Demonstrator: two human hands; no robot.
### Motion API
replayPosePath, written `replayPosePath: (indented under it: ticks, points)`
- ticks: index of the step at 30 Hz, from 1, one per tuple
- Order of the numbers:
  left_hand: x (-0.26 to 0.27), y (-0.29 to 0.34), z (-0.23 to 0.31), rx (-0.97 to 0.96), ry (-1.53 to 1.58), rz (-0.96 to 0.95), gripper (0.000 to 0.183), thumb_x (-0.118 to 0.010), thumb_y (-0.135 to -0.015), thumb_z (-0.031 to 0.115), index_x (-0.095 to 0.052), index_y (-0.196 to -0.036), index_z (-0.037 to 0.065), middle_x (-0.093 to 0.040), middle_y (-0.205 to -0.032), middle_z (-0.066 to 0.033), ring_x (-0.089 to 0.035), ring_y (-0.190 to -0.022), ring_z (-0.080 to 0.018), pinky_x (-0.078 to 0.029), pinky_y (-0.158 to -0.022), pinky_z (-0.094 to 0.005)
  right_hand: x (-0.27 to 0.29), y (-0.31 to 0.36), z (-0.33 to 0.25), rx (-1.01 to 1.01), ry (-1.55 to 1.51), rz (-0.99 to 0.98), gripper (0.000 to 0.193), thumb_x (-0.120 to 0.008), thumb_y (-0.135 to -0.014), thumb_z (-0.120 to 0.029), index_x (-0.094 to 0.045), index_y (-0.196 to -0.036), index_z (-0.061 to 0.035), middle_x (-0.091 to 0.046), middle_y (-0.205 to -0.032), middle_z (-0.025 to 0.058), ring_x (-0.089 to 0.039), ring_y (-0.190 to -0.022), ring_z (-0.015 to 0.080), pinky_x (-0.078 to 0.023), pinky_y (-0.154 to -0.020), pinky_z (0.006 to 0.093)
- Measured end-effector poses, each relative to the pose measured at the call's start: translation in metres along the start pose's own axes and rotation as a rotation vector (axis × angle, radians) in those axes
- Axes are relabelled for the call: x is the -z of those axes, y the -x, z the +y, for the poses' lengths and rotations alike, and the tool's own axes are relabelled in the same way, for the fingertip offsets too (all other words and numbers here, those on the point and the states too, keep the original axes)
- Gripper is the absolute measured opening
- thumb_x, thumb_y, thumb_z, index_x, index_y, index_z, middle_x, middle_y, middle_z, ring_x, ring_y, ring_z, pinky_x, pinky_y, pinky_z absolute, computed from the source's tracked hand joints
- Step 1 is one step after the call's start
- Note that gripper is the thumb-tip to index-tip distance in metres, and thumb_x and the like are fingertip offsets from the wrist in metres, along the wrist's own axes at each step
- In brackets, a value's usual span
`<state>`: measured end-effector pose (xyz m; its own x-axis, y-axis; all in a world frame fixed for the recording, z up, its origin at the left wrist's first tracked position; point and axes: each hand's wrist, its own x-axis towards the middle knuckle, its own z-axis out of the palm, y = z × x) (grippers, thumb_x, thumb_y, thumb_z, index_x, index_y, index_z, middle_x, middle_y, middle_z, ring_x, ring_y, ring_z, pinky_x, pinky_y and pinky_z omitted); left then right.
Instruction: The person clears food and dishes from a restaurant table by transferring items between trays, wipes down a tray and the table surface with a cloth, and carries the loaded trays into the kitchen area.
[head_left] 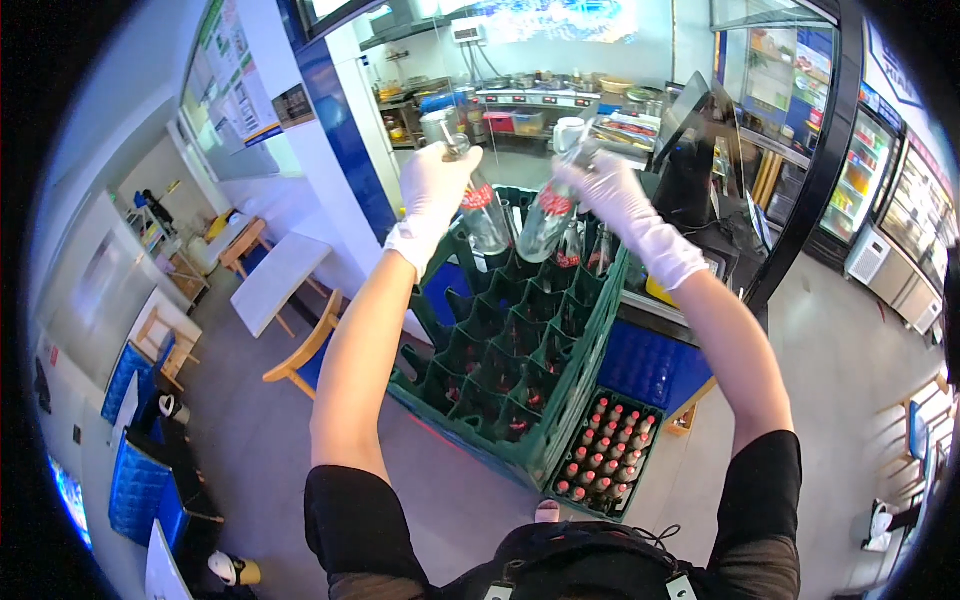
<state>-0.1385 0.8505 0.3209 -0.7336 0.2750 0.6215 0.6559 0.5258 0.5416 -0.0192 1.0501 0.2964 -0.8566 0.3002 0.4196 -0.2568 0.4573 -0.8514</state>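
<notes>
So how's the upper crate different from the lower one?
The upper crate stands raised at working height; the lower crate sits down near a shoe. The upper crate's far end shows clear, empty-looking bottles; the lower crate shows rows of dark, red-capped bottles. Both are green.

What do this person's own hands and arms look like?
The left hand and right hand wear thin, whitish gloves that reach past the wrists. The forearms are bare up to black sleeves around the elbows. I see no cables or printed markings on either arm.
</notes>
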Motion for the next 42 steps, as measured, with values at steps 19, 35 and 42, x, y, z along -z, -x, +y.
replayPosePath:
  ticks: [19, 35, 42]
  points:
    - [-0.109, 0.034, -0.09, 0.244, -0.197, -0.456, 0.03, -0.073, -0.07, 0.029, -0.07, -0.082, 0.002, -0.069, -0.079, -0.0175, -0.068, -0.079, -0.0307, -0.053, -0.075, -0.0373, -0.1, -0.027, 0.101, -0.601, 0.441, -0.512, 0.032, -0.07, -0.082, -0.03, -0.067, -0.097, -0.0022, -0.066, -0.073, 0.0078, -0.061, -0.057, 0.0164, -0.055, -0.053, 0.0282]
    - [0.032, 0.031, 0.081, 0.013, 0.092, -0.317, 0.032, -0.061, -0.089, 0.018, -0.064, -0.109, -0.006, -0.067, -0.106, -0.0137, -0.06, -0.102, -0.019, -0.043, -0.093, -0.0302, 0.194, 0.218, -0.025, 0.267, 0.695, -0.314, 0.039, -0.064, -0.083, -0.028, -0.06, -0.115, -0.005, -0.063, -0.093, 0.0154, -0.062, -0.085, 0.0348, -0.051, -0.073, 0.0439]
    - [-0.021, 0.153, 0.324, -0.117, 0.318, -0.692, 0.028, -0.056, -0.094, 0.012, -0.062, -0.118, -0.001, -0.066, -0.104, -0.0095, -0.062, -0.09, -0.0184, -0.05, -0.078, -0.029, 0.39, 0.431, -0.03, -0.207, 0.777, -0.233, 0.037, -0.062, -0.085, -0.031, -0.061, -0.11, -0.0035, -0.063, -0.093, 0.0157, -0.061, -0.087, 0.0368, -0.05, -0.074, 0.0459]
